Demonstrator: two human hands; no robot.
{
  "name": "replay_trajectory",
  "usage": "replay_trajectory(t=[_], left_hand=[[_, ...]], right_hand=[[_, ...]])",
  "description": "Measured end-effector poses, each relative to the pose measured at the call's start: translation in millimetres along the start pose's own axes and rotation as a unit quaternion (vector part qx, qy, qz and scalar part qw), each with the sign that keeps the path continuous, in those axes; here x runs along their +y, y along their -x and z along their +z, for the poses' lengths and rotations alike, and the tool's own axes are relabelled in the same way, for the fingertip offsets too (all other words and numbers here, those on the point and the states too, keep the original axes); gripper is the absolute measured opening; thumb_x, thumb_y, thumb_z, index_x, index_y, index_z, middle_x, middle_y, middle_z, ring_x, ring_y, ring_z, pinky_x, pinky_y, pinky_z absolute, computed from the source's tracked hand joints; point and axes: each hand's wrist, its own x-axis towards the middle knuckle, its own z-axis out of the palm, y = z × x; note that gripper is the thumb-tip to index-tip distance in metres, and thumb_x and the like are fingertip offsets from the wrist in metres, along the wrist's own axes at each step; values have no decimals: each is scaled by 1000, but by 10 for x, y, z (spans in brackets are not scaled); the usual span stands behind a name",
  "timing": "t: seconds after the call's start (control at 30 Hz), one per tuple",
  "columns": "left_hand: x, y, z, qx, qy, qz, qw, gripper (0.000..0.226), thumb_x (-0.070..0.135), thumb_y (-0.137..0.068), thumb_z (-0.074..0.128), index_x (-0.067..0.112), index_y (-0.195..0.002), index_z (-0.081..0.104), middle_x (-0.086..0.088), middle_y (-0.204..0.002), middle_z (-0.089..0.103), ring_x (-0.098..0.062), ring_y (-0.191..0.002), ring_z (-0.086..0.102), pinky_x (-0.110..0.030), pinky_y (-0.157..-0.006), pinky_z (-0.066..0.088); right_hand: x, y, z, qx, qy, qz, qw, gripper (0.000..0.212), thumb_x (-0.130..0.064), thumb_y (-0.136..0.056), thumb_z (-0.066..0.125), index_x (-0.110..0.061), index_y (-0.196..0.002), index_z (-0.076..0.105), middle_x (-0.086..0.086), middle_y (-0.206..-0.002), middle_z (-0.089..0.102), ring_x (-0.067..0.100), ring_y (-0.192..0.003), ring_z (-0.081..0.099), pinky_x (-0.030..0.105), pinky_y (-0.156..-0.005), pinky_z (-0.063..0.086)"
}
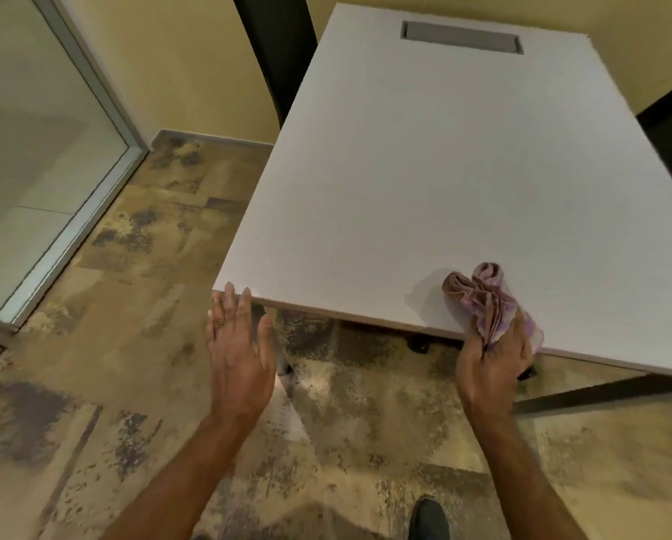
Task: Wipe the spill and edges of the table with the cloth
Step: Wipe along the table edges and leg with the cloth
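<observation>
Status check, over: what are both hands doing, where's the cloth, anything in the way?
Right hand grips bunched cloth at table near edge. Left hand open, fingertips at near corner. No spill discernible; tabletop unobstructed.

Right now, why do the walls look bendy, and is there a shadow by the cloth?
In the head view the wide lens bends straight lines near the picture's edges; the light is warm and yellowish; a soft shadow lies on the table just left of the cloth held in the right hand; the picture is slightly soft overall.
</observation>
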Motion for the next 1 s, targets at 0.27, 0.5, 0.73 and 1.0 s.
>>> replay_trajectory(t=[0.27, 0.5, 0.73, 1.0], left_hand=[[-310, -236, -265, -50, 50, 84, 994, 59, 42, -107, 27, 13, -158, 29, -2, -170, 13, -10, -158, -4, -45, -128, 5], [-570, -305, -264, -50, 56, 86, 993, 56, 34, -108, 24, 15, -161, 21, 0, -171, 11, -8, -158, -5, -45, -128, 6], [-590, -390, -32, -14, 116, 113, 987, 54, 30, -108, 30, 15, -159, 26, 2, -170, 17, -10, -158, 0, -48, -128, 11], [-881, -603, 252, 76, 242, 205, 945, 49, 15, -107, 36, 2, -154, 34, -9, -166, 28, -20, -158, 12, -43, -128, 15]], right_hand=[[-206, 331, 199, 46, -7, 67, 997, 54, -33, -103, 45, -15, -154, 43, 12, -155, 46, 16, -143, 29, 63, -121, 27], [-101, 376, 405, 75, -23, 70, 994, 55, -31, -101, 45, -18, -155, 41, 11, -157, 41, 27, -149, 30, 63, -121, 29], [139, 357, 634, 109, -73, 89, 987, 79, -71, -97, 37, -28, -161, 24, 7, -166, 35, 27, -155, 29, 61, -124, 25], [338, 328, 953, 206, -97, 55, 972, 77, -81, -91, 38, -50, -155, 10, -1, -169, 28, 23, -158, 24, 59, -125, 24]])
